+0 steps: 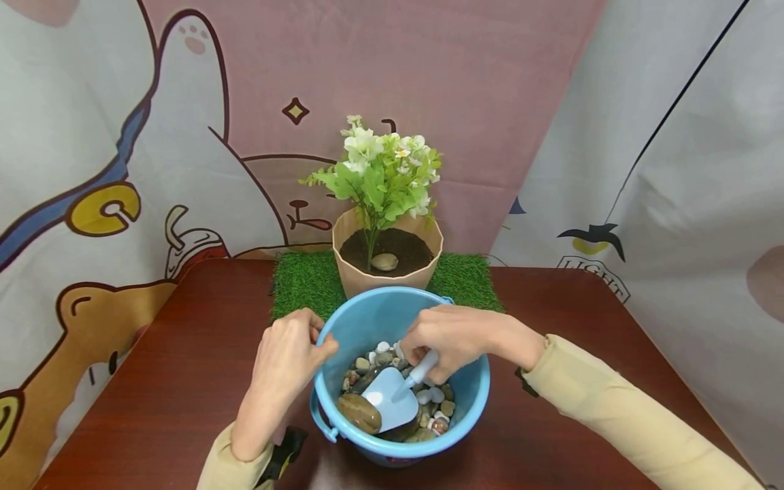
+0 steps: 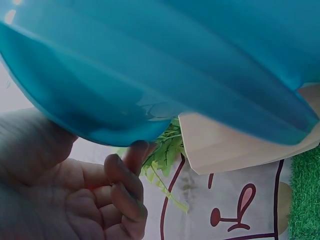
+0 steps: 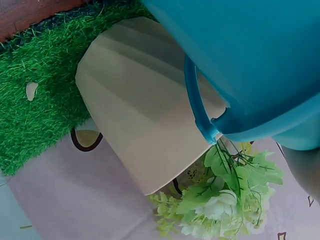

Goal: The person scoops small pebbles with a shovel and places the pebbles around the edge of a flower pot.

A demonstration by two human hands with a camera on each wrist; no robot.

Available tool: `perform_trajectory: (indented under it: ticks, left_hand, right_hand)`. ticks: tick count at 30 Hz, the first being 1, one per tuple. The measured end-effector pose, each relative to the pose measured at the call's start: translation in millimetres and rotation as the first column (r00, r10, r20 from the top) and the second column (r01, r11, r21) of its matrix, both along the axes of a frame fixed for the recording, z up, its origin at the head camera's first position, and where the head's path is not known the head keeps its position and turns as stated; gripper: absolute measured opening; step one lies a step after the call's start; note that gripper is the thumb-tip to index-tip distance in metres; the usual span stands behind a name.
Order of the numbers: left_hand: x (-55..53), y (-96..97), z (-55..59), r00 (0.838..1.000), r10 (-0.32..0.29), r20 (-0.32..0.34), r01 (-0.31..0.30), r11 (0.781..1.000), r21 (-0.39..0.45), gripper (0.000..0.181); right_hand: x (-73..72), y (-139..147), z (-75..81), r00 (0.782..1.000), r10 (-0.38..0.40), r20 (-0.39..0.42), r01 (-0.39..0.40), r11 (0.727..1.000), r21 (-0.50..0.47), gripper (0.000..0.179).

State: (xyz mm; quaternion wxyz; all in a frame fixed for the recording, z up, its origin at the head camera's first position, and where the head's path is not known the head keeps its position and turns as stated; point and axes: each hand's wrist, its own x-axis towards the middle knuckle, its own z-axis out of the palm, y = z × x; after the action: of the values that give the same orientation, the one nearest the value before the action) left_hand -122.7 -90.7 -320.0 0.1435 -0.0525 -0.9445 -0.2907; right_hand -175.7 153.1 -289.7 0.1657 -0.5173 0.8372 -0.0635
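A light blue bucket (image 1: 349, 320) holds several stones (image 1: 359, 413), some large and dark, others small and white or brown. My left hand (image 1: 284, 357) grips the bucket's left rim, the thumb reaching over its edge. Seen from the left wrist, the hand (image 2: 90, 195) has its fingers curled by the rim of the blue bucket (image 2: 125, 80). Inside the bucket, my right hand (image 1: 450, 337) holds a small pale blue shovel (image 1: 392, 398) by its handle. The shovel's blade lies over the stones, beside a large brown one. In the right wrist view the bucket's wall hides that hand's fingers.
Behind the bucket, a beige flowerpot (image 1: 361, 280) with soil, one stone and a white-flowered plant (image 1: 382, 170) stands on an artificial grass mat (image 1: 468, 279). The bucket's handle (image 1: 321, 415) hangs at its left side. A dark red table (image 1: 202, 347) lies beneath; printed cloth (image 1: 429, 68) hangs behind.
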Motion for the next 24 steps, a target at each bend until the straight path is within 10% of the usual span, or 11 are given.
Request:
perform_trajectory:
  ticks: [24]
  left_hand:
    - [-1.1, -1.0, -1.1, 1.000, -0.001, -0.001, 0.001, 1.000, 0.007, 0.010]
  right_hand:
    - [-7.0, 23.8, 12.4, 0.994, -0.045, -0.097, 0.025, 0.981, -0.191, 0.016]
